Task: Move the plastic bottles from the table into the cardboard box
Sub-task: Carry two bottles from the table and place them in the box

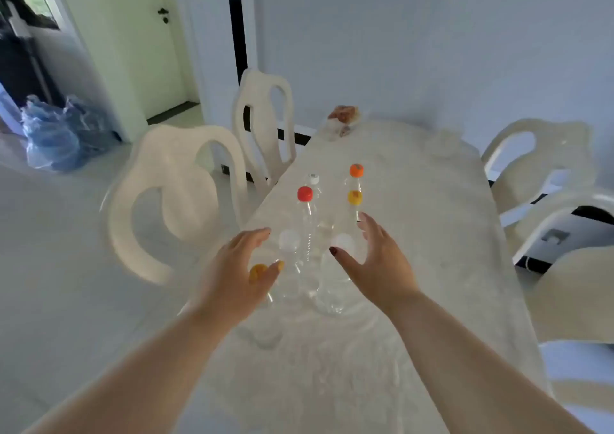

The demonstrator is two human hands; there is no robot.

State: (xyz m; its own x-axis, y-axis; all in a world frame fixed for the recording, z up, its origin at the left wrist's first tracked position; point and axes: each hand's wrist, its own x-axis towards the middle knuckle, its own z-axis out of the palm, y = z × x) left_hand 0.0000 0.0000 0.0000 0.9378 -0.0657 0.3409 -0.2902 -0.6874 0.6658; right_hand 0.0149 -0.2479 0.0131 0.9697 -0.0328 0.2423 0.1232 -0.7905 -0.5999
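Note:
Several clear plastic bottles stand upright in a cluster on the white table (415, 267). One has a red cap (305, 194), one an orange cap (357, 170), one a yellow cap (355, 197), and others have white caps (289, 239). A bottle with a yellow-orange cap (257, 273) stands nearest, partly hidden behind my left hand (236, 274). My left hand is open, fingers spread, at the cluster's left side. My right hand (375, 264) is open at the cluster's right side, just beside a white-capped bottle (342, 244). Neither hand holds anything. No cardboard box is in view.
White chairs stand along the table's left side (172, 201) and right side (545, 167). A small brownish object (344, 113) sits at the far end of the table. Blue plastic bags (56, 134) lie on the floor at far left, near a doorway.

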